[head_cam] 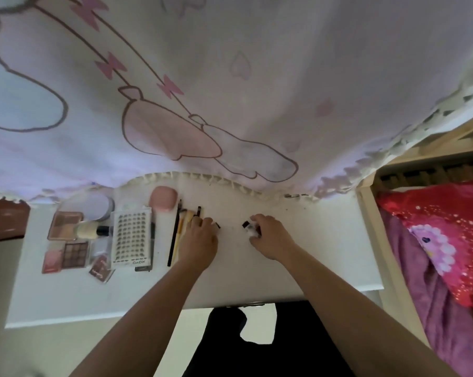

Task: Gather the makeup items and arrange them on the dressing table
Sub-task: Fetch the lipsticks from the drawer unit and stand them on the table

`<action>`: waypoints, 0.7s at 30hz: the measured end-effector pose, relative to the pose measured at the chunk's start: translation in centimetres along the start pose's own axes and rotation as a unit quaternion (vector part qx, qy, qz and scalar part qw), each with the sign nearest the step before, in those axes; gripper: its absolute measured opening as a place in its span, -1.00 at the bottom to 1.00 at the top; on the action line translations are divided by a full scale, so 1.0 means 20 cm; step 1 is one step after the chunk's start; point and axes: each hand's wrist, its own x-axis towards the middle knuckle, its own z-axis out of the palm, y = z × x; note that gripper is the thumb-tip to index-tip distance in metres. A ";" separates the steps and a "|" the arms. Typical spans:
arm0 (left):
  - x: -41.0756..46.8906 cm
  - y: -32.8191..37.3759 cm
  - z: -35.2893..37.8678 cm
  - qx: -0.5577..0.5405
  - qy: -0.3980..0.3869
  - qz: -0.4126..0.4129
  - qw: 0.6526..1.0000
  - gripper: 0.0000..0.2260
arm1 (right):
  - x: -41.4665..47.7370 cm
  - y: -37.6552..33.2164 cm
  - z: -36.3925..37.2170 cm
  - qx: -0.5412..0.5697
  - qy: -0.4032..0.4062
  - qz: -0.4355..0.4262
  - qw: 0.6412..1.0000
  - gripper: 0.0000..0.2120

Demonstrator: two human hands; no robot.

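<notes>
On the white dressing table (325,257) my left hand (200,240) rests over several makeup brushes and pencils (175,235), its fingers curled on a small dark item (218,225). My right hand (270,236) grips a small clear bottle with a black cap (248,227) just right of the table's middle. Arranged at the left are a false-lash tray (132,235), an eyeshadow palette (74,251), a blush palette (67,224), a foundation bottle (92,230), a round powder jar (99,205) and a pink sponge (163,198).
A white curtain with pink bows and lace trim (230,91) hangs over the table's back edge. A wooden bed frame (376,240) stands close on the right, with red and purple bedding (442,240). A small dark red packet (101,270) lies near the palettes.
</notes>
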 end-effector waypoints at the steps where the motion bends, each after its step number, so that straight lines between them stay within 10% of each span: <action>1: 0.01 -0.01 0.00 0.002 0.001 -0.001 1.000 -0.71 | 0.01 -0.02 0.00 0.019 -0.001 -0.002 1.000 -0.44; 11: -0.04 -0.09 0.04 -0.020 0.026 0.015 0.999 -0.74 | -0.03 0.02 0.03 0.139 0.096 0.069 0.983 -0.51; 21: -0.05 -0.01 -0.16 -0.223 0.014 -0.056 0.973 -0.76 | -0.14 -0.09 -0.03 0.403 0.139 0.186 0.885 -0.72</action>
